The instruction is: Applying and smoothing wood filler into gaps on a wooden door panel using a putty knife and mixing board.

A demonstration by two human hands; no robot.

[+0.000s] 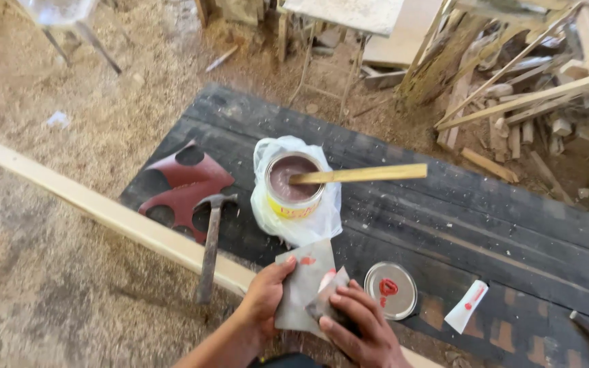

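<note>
Two hands' fingers clamp a grey sheet (305, 283), with hammer (210, 249), lid (390, 290) and paste tin (294, 185) close around.

**Reds, Greys and Pale Wood on a Black Board**

The flat grey card with red smears (303, 283) sits between the left hand (262, 300) and the right hand (359, 327). The round tin of reddish-brown paste (294, 184) has a yellow band around its side and stands in a crumpled white plastic bag (301, 221). A pale yellow wooden stick (363, 174) lies across the tin. The round silver metal lid (390, 290) carries a red blob. The small white tube (466, 307) shows red marks. The dark red cut-out panel (185, 187) has round holes. The hammer with a dull brown handle (210, 249) is grey-headed. The blackened plank board (444, 218) shows orange-brown patches near its lower edge. The long pale wooden batten (103, 211) is cream, and the sawdust floor (49, 163) tan.
</note>
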